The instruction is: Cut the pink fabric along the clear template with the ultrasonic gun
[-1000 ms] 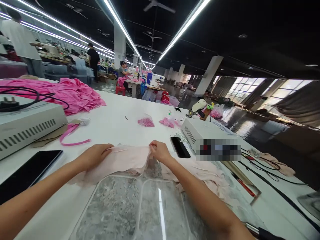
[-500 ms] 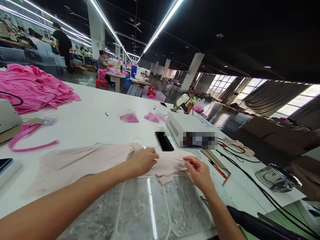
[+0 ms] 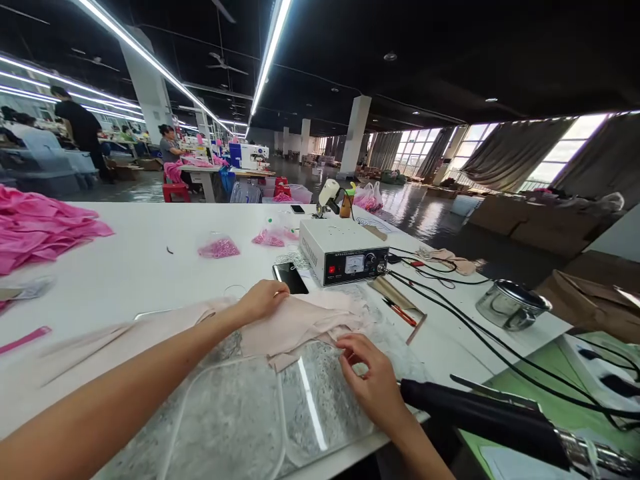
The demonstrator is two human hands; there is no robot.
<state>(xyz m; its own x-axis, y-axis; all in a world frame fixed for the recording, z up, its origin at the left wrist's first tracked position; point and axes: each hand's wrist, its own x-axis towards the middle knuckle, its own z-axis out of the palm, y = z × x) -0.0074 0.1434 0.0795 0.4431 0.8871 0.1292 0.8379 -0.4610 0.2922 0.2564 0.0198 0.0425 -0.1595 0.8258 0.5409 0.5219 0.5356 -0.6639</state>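
Note:
A pale pink piece of fabric (image 3: 295,323) lies bunched over a clear, grey-patterned plastic mat (image 3: 230,413) at the table's front edge. My left hand (image 3: 263,300) is closed on the fabric's upper edge, fingertips pinched together. At the fabric's lower right edge is my right hand (image 3: 373,373), its fingers curved and its thumb apart from them, with a gap between. Its fingertips touch or nearly touch the cloth. Just right of that wrist lies a handheld tool with a black handle (image 3: 480,413) and a metal end; its tip is hidden behind my hand.
Beyond the fabric are a phone (image 3: 291,277) and a white control box (image 3: 345,243) with cables. An orange-handled tool (image 3: 403,313) and a metal pot (image 3: 513,305) stand right. Bags of pink pieces (image 3: 219,247) and a pink fabric pile (image 3: 45,223) lie left.
The view has turned to the right. My left hand has raised the fabric's upper edge, which now folds over toward the lower right. My right hand has moved down toward the mat and its fingers have spread.

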